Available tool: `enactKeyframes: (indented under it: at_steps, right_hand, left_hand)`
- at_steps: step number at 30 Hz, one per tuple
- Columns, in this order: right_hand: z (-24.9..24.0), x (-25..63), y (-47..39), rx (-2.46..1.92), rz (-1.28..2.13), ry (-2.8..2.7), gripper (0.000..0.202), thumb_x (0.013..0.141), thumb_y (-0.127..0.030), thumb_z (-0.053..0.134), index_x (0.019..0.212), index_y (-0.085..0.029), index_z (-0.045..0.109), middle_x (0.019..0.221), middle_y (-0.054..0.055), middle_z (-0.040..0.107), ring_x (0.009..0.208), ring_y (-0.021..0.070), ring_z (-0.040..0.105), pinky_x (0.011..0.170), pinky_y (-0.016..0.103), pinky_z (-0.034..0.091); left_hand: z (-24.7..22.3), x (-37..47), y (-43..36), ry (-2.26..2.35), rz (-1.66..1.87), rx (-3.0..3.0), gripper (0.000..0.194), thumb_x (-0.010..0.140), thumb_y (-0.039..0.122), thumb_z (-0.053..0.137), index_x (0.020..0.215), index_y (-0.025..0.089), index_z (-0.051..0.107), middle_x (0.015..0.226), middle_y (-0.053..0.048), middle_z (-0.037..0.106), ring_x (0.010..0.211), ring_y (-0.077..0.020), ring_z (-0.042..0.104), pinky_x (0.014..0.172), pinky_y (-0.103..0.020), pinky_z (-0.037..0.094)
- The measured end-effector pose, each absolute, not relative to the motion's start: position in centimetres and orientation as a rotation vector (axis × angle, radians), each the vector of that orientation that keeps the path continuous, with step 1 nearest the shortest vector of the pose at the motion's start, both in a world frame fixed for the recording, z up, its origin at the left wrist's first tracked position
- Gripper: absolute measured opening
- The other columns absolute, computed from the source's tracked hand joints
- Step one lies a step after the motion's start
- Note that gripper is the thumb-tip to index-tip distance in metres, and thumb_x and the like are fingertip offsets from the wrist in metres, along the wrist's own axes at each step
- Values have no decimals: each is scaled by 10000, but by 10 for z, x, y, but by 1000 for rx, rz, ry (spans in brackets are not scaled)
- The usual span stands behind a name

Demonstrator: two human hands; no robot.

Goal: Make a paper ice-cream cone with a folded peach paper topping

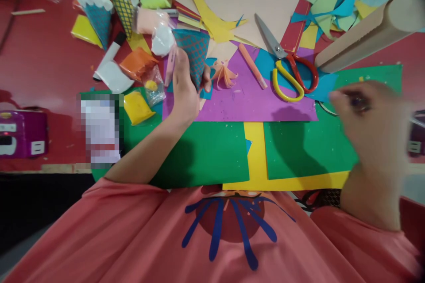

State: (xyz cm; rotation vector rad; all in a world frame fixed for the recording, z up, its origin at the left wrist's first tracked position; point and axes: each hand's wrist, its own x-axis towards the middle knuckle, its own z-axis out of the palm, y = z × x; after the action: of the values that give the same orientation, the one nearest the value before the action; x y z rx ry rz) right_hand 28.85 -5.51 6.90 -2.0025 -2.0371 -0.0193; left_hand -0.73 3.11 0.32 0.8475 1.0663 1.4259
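Note:
In the head view my left hand [186, 84] is closed around a blue paper cone [194, 48] with a reddish criss-cross pattern. The cone points down, its wide end up. Just right of it lies a small peach-coloured piece with curling arms [226, 74], on a purple sheet [239, 106]. My right hand [368, 115] is raised over the right side of the table, blurred, fingers curled; a dark spot shows inside it that I cannot make out. Between the hands lie scissors [282, 55] with one yellow and one red handle loop, and an orange pen [253, 66].
Finished-looking paper cones [98, 13] with white tops stand at the back left. Packets of coloured clay [137, 64] and a black-and-white marker [111, 55] lie nearer. A cardboard-coloured roll [361, 31] and paper scraps [335, 2] are at right; green sheets [206, 150] lie in front.

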Motion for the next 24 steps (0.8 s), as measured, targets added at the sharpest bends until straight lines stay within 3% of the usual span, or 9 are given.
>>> enactKeyframes:
  at_steps: [6, 10, 13, 17, 19, 22, 24]
  right_hand:
    - [42, 164, 9, -1722, 374, -2434, 269, 929, -384, 496, 1073, -186, 607, 1066, 91, 691, 909, 225, 668, 726, 317, 489]
    - [36, 129, 36, -1757, 444, -2376, 407, 965, -456, 383, 1232, -167, 488, 1259, 114, 599, 1053, 267, 636, 737, 334, 525]
    - [34, 122, 47, -1697, 543, -2323, 248, 961, -333, 426, 1130, -184, 528, 1203, 91, 631, 1058, 245, 626, 817, 358, 526]
    - [30, 139, 47, -1569, 698, -2206, 95, 916, -280, 509, 964, -219, 565, 924, 21, 701, 884, 189, 661, 766, 330, 543]
    - [28, 157, 41, -1471, 702, -2084, 58, 851, -176, 563, 859, -232, 578, 890, 5, 698, 836, 166, 664, 771, 313, 542]
    - [24, 185, 26, -1419, 780, -1880, 28, 869, -258, 572, 873, -260, 599, 965, 14, 688, 867, 177, 674, 741, 323, 557]
    - [19, 200, 17, -1396, 866, -1705, 74, 861, -337, 604, 889, -269, 604, 982, 14, 665, 685, 140, 659, 608, 307, 553]
  left_hand:
    - [-4, -11, 35, 1070, 1491, 913, 523, 858, 717, 362, 701, 230, 471, 543, 41, 418, 379, -78, 355, 398, -279, 207]
    - [-4, -10, 35, 1092, 1518, 993, 614, 820, 798, 242, 711, 221, 422, 552, 48, 410, 389, -60, 361, 418, -290, 206]
    - [-5, -10, 35, 1068, 1529, 1050, 604, 828, 795, 256, 694, 224, 397, 526, 58, 368, 378, -51, 330, 405, -285, 177]
    - [-8, -12, 33, 1043, 1477, 1069, 542, 840, 759, 345, 753, 232, 441, 552, 56, 385, 403, -58, 356, 409, -283, 205]
    - [-8, -13, 31, 1056, 1460, 1097, 525, 838, 752, 355, 785, 238, 444, 579, 54, 418, 417, -61, 376, 415, -274, 230]
    - [-8, -11, 27, 996, 1418, 1182, 462, 815, 714, 474, 822, 255, 427, 592, 61, 481, 421, -66, 405, 403, -245, 270]
    - [-8, -10, 24, 927, 1356, 1234, 441, 785, 676, 566, 860, 264, 428, 594, 68, 507, 431, -69, 442, 401, -223, 302]
